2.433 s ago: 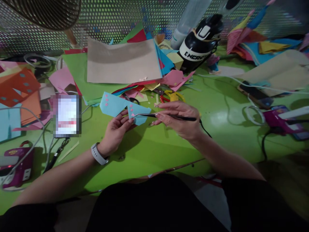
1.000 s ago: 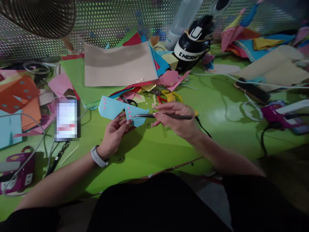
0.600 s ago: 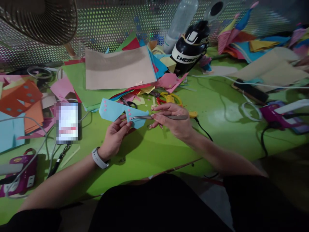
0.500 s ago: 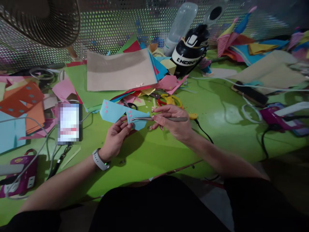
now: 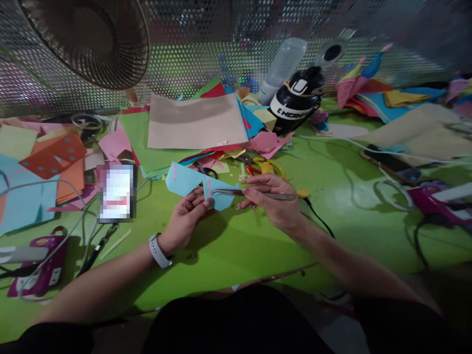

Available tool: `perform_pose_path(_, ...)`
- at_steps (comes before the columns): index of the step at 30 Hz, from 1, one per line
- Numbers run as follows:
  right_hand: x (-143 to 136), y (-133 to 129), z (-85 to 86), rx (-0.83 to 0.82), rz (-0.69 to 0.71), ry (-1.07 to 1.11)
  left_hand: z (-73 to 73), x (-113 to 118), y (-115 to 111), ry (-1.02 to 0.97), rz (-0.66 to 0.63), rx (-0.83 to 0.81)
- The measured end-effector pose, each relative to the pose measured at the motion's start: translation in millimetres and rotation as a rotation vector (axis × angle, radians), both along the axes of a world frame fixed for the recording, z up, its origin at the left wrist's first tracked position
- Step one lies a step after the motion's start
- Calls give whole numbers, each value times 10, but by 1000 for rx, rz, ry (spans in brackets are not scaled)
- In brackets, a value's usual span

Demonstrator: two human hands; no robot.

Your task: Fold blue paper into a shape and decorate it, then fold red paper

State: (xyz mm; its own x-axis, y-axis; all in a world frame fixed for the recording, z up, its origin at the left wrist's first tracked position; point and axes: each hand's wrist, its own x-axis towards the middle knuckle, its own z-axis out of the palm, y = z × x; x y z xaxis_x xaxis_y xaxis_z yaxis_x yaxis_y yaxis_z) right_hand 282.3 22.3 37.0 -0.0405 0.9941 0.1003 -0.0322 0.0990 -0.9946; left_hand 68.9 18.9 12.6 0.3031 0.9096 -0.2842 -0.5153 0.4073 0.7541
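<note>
The left hand [image 5: 189, 219] pinches folded blue paper [image 5: 184, 181] with pink dots [image 5: 208, 187] over the desk [image 5: 228, 260]; the right hand [image 5: 279, 205] pinches tweezers [image 5: 231, 192], tips at one dot; a black bottle [image 5: 295, 105] stands far right of the paper

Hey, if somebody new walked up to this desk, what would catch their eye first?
Probably the light-blue paper cutout at the centre, dotted with pink, held in the left hand while the right hand holds tweezers over it. Next, perhaps, the black drink bottle behind and to the right, and the phone with its bright, pixelated screen at the left.
</note>
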Motion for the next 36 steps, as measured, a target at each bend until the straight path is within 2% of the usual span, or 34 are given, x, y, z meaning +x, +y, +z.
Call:
perform_pose_path(7, 110, 2, -61, 208, -136, -67, -21, 1, 6, 8, 35, -20)
perform_pose_path(12, 132, 22, 4, 431, -106, -385, -41, 8, -18, 11, -21, 9)
perform_pose_path(14, 96, 21, 26, 462, -75, -453, -37, 16, -32, 19, -52, 18)
perform_pose_path(19, 0, 17, -36, 341, 32, -459, -7, 37, -63, 42, -88, 16)
perform_pose_path(24, -17, -5, -110, 264, 72, -397, 6, 51, -69, 67, -118, 41)
perform_pose_path(36, -24, -26, -129, 232, 82, -357, -24, 50, -46, 134, -171, 46)
